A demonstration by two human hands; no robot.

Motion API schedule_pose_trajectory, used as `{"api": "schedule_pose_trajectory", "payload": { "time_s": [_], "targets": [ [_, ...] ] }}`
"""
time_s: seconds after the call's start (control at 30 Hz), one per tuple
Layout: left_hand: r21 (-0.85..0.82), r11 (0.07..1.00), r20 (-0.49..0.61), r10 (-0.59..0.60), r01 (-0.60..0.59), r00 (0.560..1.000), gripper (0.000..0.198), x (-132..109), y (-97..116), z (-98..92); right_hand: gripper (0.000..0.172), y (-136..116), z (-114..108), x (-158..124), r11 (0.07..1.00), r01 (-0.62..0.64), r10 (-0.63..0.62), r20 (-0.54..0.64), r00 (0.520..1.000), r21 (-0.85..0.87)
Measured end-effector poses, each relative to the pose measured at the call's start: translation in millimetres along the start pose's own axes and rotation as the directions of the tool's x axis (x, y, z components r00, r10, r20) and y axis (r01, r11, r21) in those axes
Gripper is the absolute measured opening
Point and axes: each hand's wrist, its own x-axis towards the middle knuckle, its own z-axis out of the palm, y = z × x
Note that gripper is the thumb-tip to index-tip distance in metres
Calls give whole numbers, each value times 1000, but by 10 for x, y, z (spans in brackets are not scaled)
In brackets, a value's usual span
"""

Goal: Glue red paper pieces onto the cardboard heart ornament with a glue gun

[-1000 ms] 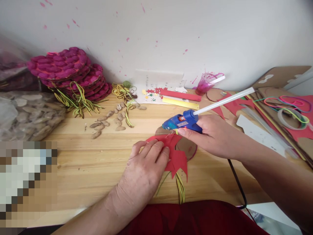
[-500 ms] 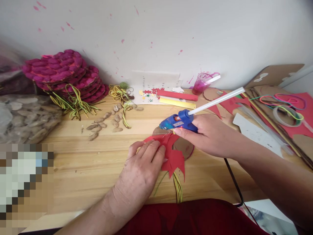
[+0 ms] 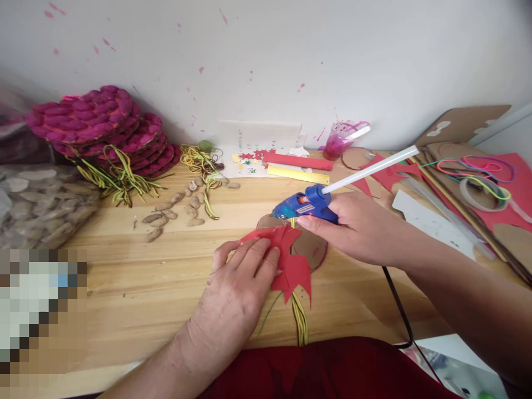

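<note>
My right hand (image 3: 357, 227) is wrapped round a blue glue gun (image 3: 305, 205), with a long white glue stick (image 3: 372, 168) standing out of its back. The gun's nozzle points left, just above the far edge of a round cardboard disc (image 3: 315, 249). Cut red paper (image 3: 286, 257) with pointed ends lies over the disc. My left hand (image 3: 241, 282) holds this paper down, its fingers bent and close together over the left part; the thumb is mostly hidden. Yellow-green yarn strands (image 3: 300, 321) come out below the paper toward me.
Peanuts (image 3: 166, 213) lie scattered at left, near a plastic bag of them (image 3: 45, 205) and stacked magenta discs (image 3: 95, 119). Rolled red paper (image 3: 297, 162), a yellow strip (image 3: 297, 174) and a stained cup (image 3: 343, 138) stand at the back. Tape (image 3: 484, 194) and paper scraps lie right. A black cord (image 3: 397, 305) hangs below.
The view has shifted slightly, so the scene sits a little further left. Both hands keep their hold; the glue gun's nozzle has moved slightly to the right relative to the disc.
</note>
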Motion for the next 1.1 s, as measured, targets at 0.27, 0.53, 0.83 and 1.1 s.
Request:
{"api": "schedule_pose_trajectory", "payload": {
  "time_s": [0.27, 0.53, 0.83, 1.1],
  "targets": [
    [-2, 999, -5, -41, 41, 999, 18, 3, 23, -26, 41, 23, -13, -23, 1000, -6, 6, 4, 1000, 16],
    [14, 999, -16, -52, 52, 999, 17, 31, 17, -51, 38, 62, -18, -50, 1000, 4, -4, -9, 1000, 24],
    [55, 996, -8, -69, 70, 998, 21, 15, 12, -48, 41, 32, -127, -129, 999, -10, 9, 30, 1000, 33],
    [58, 997, -10, -45, 45, 999, 24, -5, 1, -42, 42, -12, -22, -65, 999, 46, -47, 42, 998, 15]
  ]
}}
